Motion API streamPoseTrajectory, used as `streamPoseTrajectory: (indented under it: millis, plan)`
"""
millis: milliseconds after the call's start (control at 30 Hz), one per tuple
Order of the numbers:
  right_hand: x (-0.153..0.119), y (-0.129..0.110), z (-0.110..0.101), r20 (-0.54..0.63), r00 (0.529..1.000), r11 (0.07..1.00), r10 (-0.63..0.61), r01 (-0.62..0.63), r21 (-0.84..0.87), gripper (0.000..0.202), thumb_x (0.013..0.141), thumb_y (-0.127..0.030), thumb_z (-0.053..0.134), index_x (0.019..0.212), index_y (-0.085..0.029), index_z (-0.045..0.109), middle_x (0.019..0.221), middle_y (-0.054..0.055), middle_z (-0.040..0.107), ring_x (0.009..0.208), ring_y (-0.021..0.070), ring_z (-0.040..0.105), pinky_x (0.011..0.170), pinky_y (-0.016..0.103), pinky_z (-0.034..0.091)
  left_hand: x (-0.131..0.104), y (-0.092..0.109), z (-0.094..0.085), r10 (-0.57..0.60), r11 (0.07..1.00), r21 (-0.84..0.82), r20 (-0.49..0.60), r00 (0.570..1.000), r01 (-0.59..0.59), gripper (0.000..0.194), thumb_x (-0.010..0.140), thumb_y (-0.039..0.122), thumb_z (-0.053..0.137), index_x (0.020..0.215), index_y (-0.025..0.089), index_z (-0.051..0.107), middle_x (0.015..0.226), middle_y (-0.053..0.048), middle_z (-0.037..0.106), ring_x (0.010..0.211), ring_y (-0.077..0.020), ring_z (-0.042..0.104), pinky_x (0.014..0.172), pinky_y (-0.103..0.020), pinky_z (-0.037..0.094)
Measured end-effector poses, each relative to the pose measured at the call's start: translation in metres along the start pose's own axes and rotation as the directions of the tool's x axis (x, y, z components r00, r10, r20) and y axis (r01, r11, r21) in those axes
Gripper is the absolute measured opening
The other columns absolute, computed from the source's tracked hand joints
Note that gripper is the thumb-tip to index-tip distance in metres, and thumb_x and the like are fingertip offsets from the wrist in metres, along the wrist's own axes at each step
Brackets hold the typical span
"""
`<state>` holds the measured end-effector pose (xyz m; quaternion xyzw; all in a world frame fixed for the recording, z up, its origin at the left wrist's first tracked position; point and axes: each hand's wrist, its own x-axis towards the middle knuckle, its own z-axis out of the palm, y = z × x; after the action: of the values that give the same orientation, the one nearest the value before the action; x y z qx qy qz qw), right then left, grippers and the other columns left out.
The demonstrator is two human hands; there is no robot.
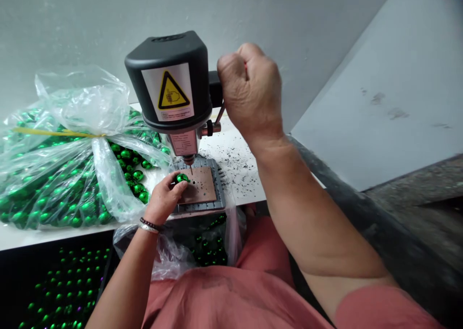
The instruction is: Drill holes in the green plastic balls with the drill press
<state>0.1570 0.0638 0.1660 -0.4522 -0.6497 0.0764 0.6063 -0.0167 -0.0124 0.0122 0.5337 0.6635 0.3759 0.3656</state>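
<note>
A small bench drill press [173, 83] with a black motor cover and a yellow warning triangle stands on the white table. My right hand [251, 90] is wrapped round its feed lever at the upper right; a bit of red shows between the fingers. My left hand [167, 196] pinches a shiny green ball [182, 177] between thumb and fingers, over the brown board [204, 186] on the grey drill base. The thin drill bit [192, 170] points down just to the right of the ball, apart from it.
Left on the table lies a large clear bag [68, 174] of green balls, tied with yellow string. Dark shavings [242, 157] litter the white tabletop [258, 190]. Below the edge are a black tray [10, 276] with rows of green balls and another plastic bag [173, 254] near my lap.
</note>
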Motion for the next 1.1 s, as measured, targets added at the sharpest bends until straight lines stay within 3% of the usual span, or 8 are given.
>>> streamPoseTrajectory:
  millis: [200,467,800,1100]
  plan:
    - [0.021,0.009,0.011,0.014,0.999,0.998,0.042,-0.041,-0.056,0.032,0.079,-0.036,0.035,0.054,-0.019,0.025,0.055,-0.005,0.021,0.055,0.0071,0.019,0.053,0.024,0.018,0.007,0.011,0.004,-0.007,0.994,0.108,0.017,1.000,0.005,0.039,0.069,0.037,0.060,0.103,0.018,0.062,0.085,-0.003,0.068,0.076,-0.0165,0.061,0.066,-0.024,0.046]
    - [0.018,0.010,0.011,0.015,0.999,0.999,0.036,-0.036,-0.019,0.033,0.081,-0.039,0.035,0.056,-0.019,0.024,0.056,-0.005,0.022,0.056,0.0071,0.020,0.054,0.023,0.020,0.014,0.010,0.007,-0.022,0.965,0.261,-0.007,1.000,0.024,0.039,0.066,0.032,0.063,0.104,0.021,0.064,0.080,-0.001,0.069,0.076,-0.0180,0.061,0.068,-0.026,0.046]
    - [0.016,0.009,0.011,0.022,0.999,0.998,0.049,-0.050,0.045,0.032,0.081,-0.036,0.039,0.057,-0.020,0.023,0.056,-0.006,0.024,0.056,0.0070,0.021,0.055,0.022,0.023,0.023,0.008,0.016,0.098,0.966,0.239,0.005,0.995,-0.097,0.038,0.057,0.025,0.069,0.095,0.023,0.068,0.082,-0.001,0.065,0.083,-0.0189,0.058,0.084,-0.030,0.042]
    - [0.013,0.009,0.009,0.037,0.998,0.994,0.042,-0.045,0.100,0.034,0.082,-0.036,0.043,0.058,-0.020,0.024,0.056,-0.005,0.026,0.056,0.0069,0.022,0.056,0.023,0.025,0.028,0.004,0.019,0.070,0.967,0.242,0.048,0.996,-0.080,0.045,0.058,0.028,0.069,0.102,0.022,0.066,0.085,-0.001,0.067,0.082,-0.0186,0.058,0.083,-0.031,0.043]
